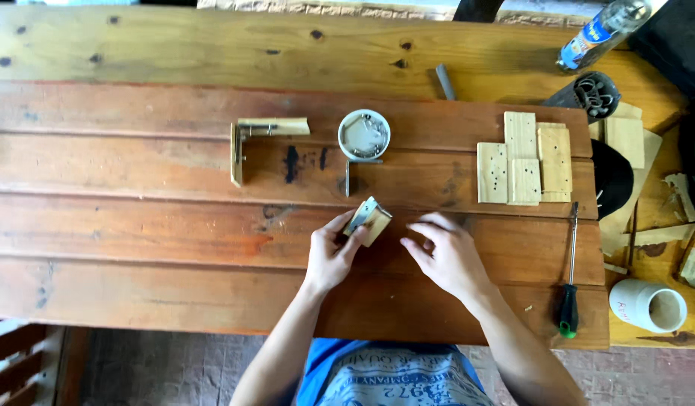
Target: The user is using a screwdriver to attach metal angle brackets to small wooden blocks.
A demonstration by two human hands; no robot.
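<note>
- Head view, from above, over a long wooden table (137,225).
- Far left of the work: two wood strips already joined in an L shape (246,139) with metal at the corner, lying flat, well apart from both hands; judged as one finished piece.
- Next, a round grey dish (364,135) with small metal parts inside, and a metal bracket (355,174) just below it, touching or nearly touching the rim.
- Left hand (329,256), forearm coming up from the lower edge, wrist bent slightly inward; fingers clamped on a small wood block (370,220) with a metal plate on its face, held tilted just above the table, near the middle.
- Right hand (445,256), palm down beside the block, not touching it; fingers loosely apart, curled, holding nothing visible.
- Further right, a stack of flat wood pieces (524,159) with small holes, untouched; judged as work left to do.
- Screwdriver (570,286) with green-black handle lying near the right edge, not in use.
- White cup (648,304) at far right.
</note>
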